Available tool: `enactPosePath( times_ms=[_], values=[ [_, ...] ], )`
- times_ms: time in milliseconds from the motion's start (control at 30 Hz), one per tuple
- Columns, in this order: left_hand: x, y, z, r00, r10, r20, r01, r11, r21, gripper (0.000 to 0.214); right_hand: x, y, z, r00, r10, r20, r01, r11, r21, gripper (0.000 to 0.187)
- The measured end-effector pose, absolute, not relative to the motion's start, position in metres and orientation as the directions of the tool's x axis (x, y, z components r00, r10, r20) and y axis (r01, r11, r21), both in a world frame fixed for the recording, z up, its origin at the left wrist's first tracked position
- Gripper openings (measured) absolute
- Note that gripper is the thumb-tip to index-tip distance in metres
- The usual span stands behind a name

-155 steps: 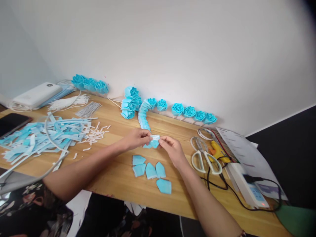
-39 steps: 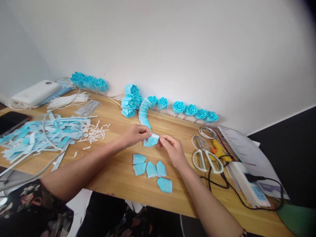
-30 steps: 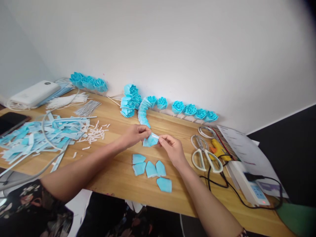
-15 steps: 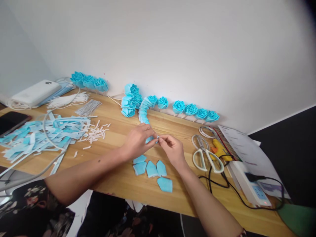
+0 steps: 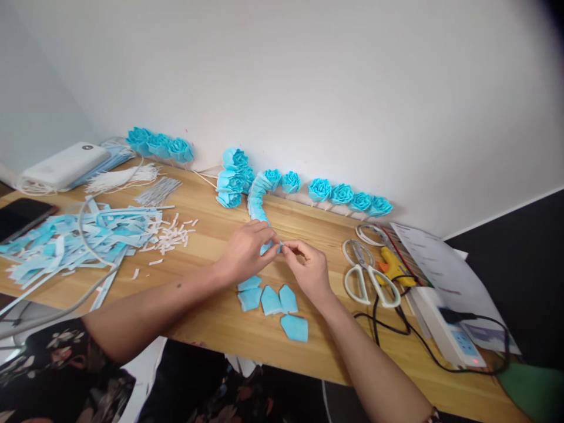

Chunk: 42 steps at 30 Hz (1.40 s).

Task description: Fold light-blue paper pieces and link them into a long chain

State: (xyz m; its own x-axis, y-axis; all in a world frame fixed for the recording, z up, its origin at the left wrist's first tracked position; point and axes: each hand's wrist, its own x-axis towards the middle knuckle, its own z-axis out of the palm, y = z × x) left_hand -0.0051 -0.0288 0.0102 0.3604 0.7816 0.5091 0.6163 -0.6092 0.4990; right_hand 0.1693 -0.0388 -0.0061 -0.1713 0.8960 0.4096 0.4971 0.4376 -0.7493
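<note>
My left hand (image 5: 245, 251) and my right hand (image 5: 306, 268) meet above the wooden table (image 5: 211, 320), fingertips pinched together on a small blue fabric piece (image 5: 267, 248), mostly hidden by the left fingers. Just below the hands lie several cut blue petal pieces (image 5: 271, 299). A curved stack of folded blue pieces (image 5: 255, 201) runs from the hands toward the wall, where finished blue fabric roses (image 5: 343, 197) are lined up.
Blue and white fabric scraps (image 5: 74, 238) and a grey cable cover the left side. White-handled scissors (image 5: 368, 276), a yellow glue gun (image 5: 393, 267), a power strip (image 5: 449, 332) with black cord and papers lie right. A white power bank (image 5: 61, 167) and phone (image 5: 20, 214) sit far left.
The left hand has turned over the blue piece and closed onto it, so the piece that showed between both hands is now mostly covered. The right hand stays pinched at its end.
</note>
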Motion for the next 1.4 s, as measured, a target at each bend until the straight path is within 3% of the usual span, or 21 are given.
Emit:
enactPosePath(
  times_ms=[167,400,600,767,967,1133,1400],
  values=[
    [-0.005,-0.028,0.010,0.361,0.795,0.488,0.592,-0.600,0.539,0.013,0.169,-0.039,-0.006,-0.163,0.909,0.384,0.489,0.413,-0.768,0.015],
    [-0.009,-0.023,0.014,0.327,0.844,0.425,0.483,-0.536,0.693,0.012,0.171,-0.035,-0.008,-0.124,0.952,0.281,0.393,0.307,-0.867,0.016],
    [-0.016,-0.016,0.014,0.273,0.927,0.258,0.386,-0.351,0.853,0.014,0.172,-0.033,-0.005,-0.101,0.971,0.214,0.297,0.235,-0.925,0.019],
    [-0.017,-0.015,0.016,0.319,0.941,0.109,0.159,-0.166,0.973,0.024,0.172,-0.032,-0.006,-0.089,0.977,0.195,0.268,0.212,-0.940,0.019],
    [-0.018,-0.012,0.020,0.230,0.967,0.110,0.106,-0.137,0.985,0.027,0.171,-0.032,-0.006,-0.104,0.982,0.161,0.225,0.180,-0.958,0.018],
    [-0.017,-0.007,0.009,0.360,0.933,0.022,0.160,-0.085,0.984,0.030,0.172,-0.034,-0.002,-0.142,0.977,0.157,0.236,0.187,-0.954,0.018],
    [-0.012,-0.015,0.002,0.366,0.926,0.092,0.212,-0.180,0.961,0.022,0.173,-0.035,-0.002,-0.289,0.947,0.141,0.202,0.204,-0.958,0.025]
  ],
)
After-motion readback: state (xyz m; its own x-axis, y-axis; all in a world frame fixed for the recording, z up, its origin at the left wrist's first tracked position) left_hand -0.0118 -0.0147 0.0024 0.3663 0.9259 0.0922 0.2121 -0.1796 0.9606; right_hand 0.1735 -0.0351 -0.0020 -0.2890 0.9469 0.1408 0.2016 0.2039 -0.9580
